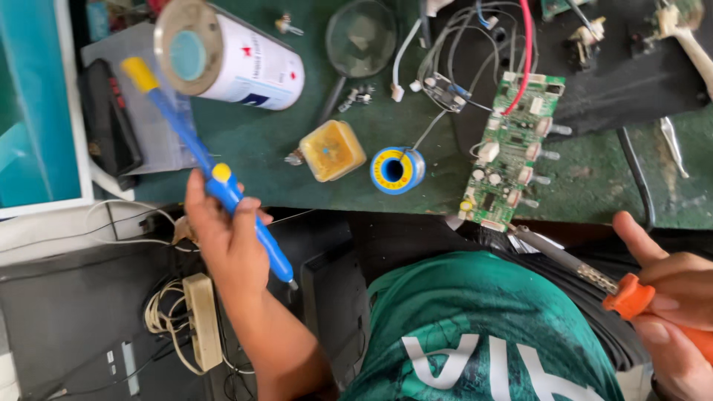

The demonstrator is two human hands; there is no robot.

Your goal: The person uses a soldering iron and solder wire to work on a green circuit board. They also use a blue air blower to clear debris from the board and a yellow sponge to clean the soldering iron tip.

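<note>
My left hand (226,241) grips a blue desoldering pump (200,156) with a yellow plunger knob and yellow button; its tip points down toward my lap. My right hand (672,297) holds a soldering iron (594,278) by its orange handle, and its metal barrel runs up-left to a tip just below a green circuit board (509,152). That board lies at the near edge of the green mat (252,145), with red and white wires attached at its far end. A blue-and-yellow solder spool (397,169) and a yellow flux tub (332,150) sit left of the board.
A white cylindrical can (230,59) lies on its side at the back left, and a magnifying glass (360,37) rests behind the flux tub. A tangle of wires (460,44) lies behind the board. A black device (110,119) sits at left. A power strip (203,319) with cables lies on the floor.
</note>
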